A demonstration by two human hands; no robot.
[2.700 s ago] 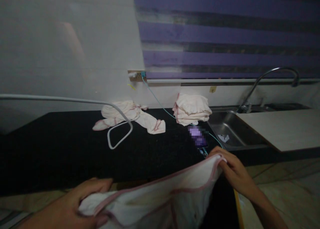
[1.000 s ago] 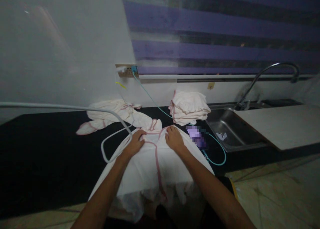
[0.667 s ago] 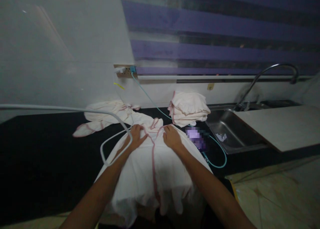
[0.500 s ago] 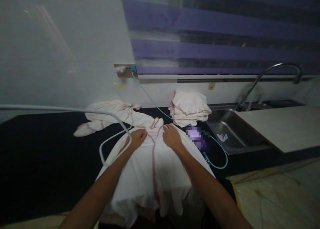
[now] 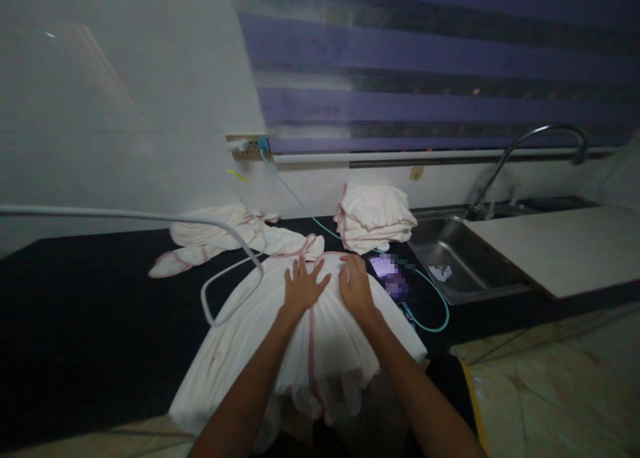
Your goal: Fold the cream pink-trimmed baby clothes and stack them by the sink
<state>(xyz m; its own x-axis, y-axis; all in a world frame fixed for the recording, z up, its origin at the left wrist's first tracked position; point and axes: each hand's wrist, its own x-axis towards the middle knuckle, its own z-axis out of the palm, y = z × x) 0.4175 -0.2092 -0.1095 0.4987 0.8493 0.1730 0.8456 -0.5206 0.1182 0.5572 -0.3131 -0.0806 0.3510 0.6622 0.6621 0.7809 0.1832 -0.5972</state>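
A white cloth with pink edging [image 5: 325, 351] lies over the counter in front of me, its near end hanging past the edge in loose folds. My left hand [image 5: 303, 288] rests on its upper middle, palm down with fingers spread. Just to the right, my right hand [image 5: 356, 286] has its fingers curled at the pink upper edge, gripping the fabric. Beyond my hands, a second white cloth with pink trim [image 5: 215, 228] lies crumpled. A folded stack of similar white cloths [image 5: 377, 215] stands at the back right.
A phone-like device, partly blurred out [image 5: 390, 278], lies right of the cloth with a teal cable [image 5: 440, 301]. A pale bent tube [image 5: 225, 228] crosses from the left above the counter [image 5: 90, 311]. To the right are a steel sink [image 5: 465, 261], faucet [image 5: 530, 135] and pale board [image 5: 550, 245].
My left hand has let go of the left part of the upper edge, moved right to the middle and spread out. My right hand has stayed near the edge; the cloth lies wider at lower left.
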